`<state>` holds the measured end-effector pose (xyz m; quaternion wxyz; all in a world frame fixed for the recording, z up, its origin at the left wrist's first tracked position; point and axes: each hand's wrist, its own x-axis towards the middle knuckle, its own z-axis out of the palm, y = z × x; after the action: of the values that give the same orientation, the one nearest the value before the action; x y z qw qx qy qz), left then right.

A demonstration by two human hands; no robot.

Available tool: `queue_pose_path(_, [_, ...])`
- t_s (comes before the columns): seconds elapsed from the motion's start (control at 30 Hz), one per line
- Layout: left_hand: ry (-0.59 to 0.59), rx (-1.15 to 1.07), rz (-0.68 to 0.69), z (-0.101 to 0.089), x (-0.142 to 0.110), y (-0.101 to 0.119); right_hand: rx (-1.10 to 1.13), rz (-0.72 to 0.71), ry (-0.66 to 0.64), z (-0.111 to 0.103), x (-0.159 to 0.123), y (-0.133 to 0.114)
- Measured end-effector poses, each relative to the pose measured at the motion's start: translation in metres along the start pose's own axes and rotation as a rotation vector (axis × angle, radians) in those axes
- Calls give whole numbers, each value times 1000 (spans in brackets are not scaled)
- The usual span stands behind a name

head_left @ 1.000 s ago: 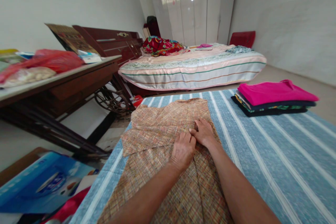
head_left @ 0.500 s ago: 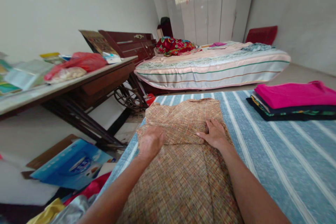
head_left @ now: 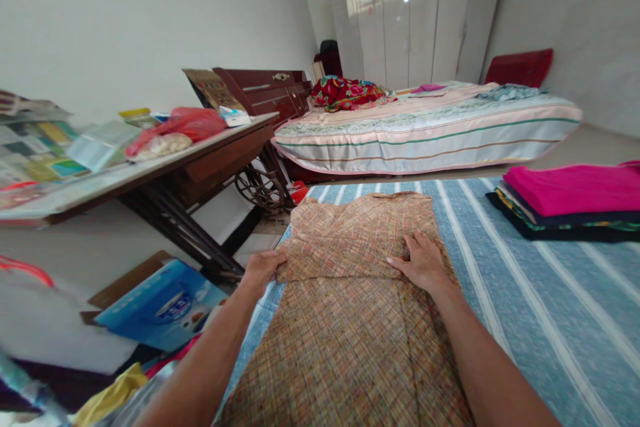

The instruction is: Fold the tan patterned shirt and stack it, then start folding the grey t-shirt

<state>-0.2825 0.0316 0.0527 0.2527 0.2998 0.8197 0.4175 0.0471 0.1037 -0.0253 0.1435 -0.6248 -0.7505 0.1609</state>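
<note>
A brown checked garment (head_left: 350, 340) lies on a blue-and-white striped cover (head_left: 480, 233), its far part folded over toward me with the hem running across the middle. At the left edge of that folded part, my left hand (head_left: 263, 268) pinches the cloth between thumb and fingers. My right hand (head_left: 423, 259) rests on the right side of the fold, fingers spread and palm down. The garment's near end runs out of the bottom of the view.
A stack of folded clothes, bright pink on top (head_left: 575, 190), lies at the right. Along the left wall stands a sewing-machine table (head_left: 220, 147) with a red plastic bag (head_left: 193, 127) on it. Below is a blue box (head_left: 167, 307). A made bed (head_left: 425, 140) stands beyond.
My left hand has moved from on top of the fold out to its left edge and now pinches the cloth there. My right hand stays on the right side. The view has turned slightly left.
</note>
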Motion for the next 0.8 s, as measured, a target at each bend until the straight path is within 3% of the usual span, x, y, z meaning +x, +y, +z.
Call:
queue_pose_path(0.13, [-42,-191,-64,-2,-10,13,21,8,9,-1,-1,-1])
queue_pose_path(0.33, [-199,-467,-150,-25,-25,35,37,11,20,-1,-1,-2])
queue_pose_path(0.5, [-246,-334,-30,-41,-39,48,51,2,1,-3,1,-1])
queue_pose_path(0.6, [-217,-264,-77,-44,-48,38,50,8,-8,-4,2,-1])
queue_pose_path(0.8, [-116,-192,-113,-38,-55,-2,61,-2,-10,-5,2,-1])
